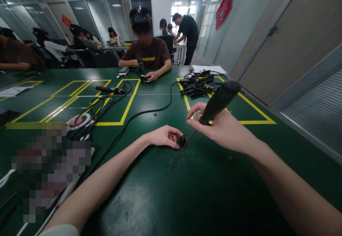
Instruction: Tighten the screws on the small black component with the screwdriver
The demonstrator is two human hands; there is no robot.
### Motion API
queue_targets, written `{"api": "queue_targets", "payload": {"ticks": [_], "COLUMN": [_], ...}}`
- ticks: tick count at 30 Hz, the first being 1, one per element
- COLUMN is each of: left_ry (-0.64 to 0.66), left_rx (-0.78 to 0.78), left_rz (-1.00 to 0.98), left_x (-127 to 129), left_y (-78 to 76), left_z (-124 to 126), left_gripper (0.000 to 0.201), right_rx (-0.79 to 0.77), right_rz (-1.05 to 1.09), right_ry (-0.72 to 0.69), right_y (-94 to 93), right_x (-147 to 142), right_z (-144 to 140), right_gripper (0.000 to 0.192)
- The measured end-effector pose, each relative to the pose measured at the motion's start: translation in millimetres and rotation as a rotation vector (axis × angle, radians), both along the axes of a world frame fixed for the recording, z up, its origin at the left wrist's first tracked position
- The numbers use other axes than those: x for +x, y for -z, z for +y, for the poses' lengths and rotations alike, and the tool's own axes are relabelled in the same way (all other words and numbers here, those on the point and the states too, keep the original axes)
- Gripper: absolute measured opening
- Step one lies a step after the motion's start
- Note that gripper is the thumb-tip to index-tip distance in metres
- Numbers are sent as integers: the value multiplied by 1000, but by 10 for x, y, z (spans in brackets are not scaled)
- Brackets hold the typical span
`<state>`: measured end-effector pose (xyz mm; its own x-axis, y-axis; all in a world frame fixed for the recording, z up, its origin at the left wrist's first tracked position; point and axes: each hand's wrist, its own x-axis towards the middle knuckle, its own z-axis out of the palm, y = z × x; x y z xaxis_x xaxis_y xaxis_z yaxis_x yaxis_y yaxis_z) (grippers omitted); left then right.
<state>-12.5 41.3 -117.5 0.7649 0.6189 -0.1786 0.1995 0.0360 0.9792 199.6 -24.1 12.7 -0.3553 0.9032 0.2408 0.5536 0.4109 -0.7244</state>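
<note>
My left hand (165,136) rests on the green table, its thumb and fingers pinched around a small black cylindrical part (182,140) that stands upright. In my right hand (227,131) is a screwdriver (221,100) with a thick dark handle, tilted so that the handle's end points up and away to the right. Its thin shaft slants down to the left, and the tip is close beside the black part. Whether the tip touches the part, I cannot tell.
A black cable (149,111) crosses the green table (149,179). Tangled black cords (200,83) lie at the far right, a black-handled tool (109,89) and a white ring-shaped object (85,122) at left. Across the table a person (149,52) works with a dark tool.
</note>
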Motion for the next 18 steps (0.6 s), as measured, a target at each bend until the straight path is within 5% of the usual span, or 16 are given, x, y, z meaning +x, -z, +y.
{"api": "queue_targets", "payload": {"ticks": [18], "left_ry": [5], "left_rx": [12], "left_rz": [-1], "left_x": [-11], "left_y": [-7], "left_z": [2], "left_gripper": [46], "right_rx": [-7], "right_rz": [-2], "right_ry": [-24], "right_y": [-2], "right_x": [16], "right_z": [5], "right_gripper": [11]}}
